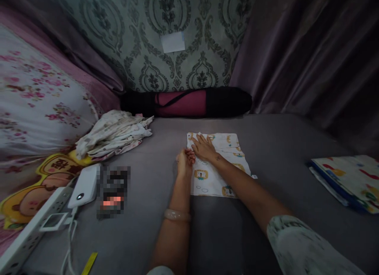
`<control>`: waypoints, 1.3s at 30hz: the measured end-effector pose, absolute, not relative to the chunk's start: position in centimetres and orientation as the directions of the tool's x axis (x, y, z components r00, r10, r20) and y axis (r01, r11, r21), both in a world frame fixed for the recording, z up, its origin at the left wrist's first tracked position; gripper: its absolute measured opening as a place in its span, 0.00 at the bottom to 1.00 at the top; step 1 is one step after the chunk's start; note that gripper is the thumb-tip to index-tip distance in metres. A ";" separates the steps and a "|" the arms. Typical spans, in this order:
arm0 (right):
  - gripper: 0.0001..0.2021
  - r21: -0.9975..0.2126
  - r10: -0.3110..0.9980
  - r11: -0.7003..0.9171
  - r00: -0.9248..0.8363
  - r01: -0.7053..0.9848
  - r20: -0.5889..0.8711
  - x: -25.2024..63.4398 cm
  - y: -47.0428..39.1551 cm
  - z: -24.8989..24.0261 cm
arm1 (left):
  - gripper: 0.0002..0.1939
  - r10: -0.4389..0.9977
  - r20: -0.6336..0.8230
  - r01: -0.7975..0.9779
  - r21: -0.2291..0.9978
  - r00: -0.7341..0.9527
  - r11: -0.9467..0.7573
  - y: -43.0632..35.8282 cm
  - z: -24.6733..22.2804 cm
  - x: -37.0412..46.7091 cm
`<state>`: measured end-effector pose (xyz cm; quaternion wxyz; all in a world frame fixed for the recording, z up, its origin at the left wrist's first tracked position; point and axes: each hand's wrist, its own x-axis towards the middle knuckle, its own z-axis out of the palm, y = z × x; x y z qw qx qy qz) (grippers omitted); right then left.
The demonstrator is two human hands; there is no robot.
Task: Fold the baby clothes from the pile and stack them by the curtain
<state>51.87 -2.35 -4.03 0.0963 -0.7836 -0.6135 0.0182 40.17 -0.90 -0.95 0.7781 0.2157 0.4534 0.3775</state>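
A white cloth (213, 184) printed with orange animal faces lies folded into a rough rectangle on the grey sheet. My right hand (204, 147) rests flat on its upper left part, fingers spread. At the cloth's left edge is my left hand (186, 161), its fingers curled inward against the edge; whether any fabric is between them is too small to tell. A pale bangle (177, 215) circles my left forearm. A small white tag (254, 177) sticks out at the cloth's right side.
Crumpled light cloths (118, 134) lie at the left, near a white power bank (85, 186), a power strip (29, 235) and cables. A black and maroon long bag (183, 103) lies along the wall. Folded colourful fabric (352, 180) is at the right.
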 end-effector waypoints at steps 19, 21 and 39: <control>0.30 -0.196 0.973 -0.211 0.224 0.958 0.047 48.7 1.7 -3.1 | 0.15 0.884 -0.444 -0.616 0.659 0.143 0.431 0.1 -0.9 39.3; 0.31 -0.205 0.974 -0.215 0.225 0.955 0.025 48.6 1.9 -3.1 | 0.15 0.885 -0.447 -0.617 0.663 0.130 0.425 0.1 -1.0 39.3; 0.27 -0.228 0.978 -0.187 0.202 0.956 0.045 49.7 0.8 -3.1 | 0.15 0.874 -0.425 -0.534 0.694 0.235 0.482 -0.2 -0.8 39.7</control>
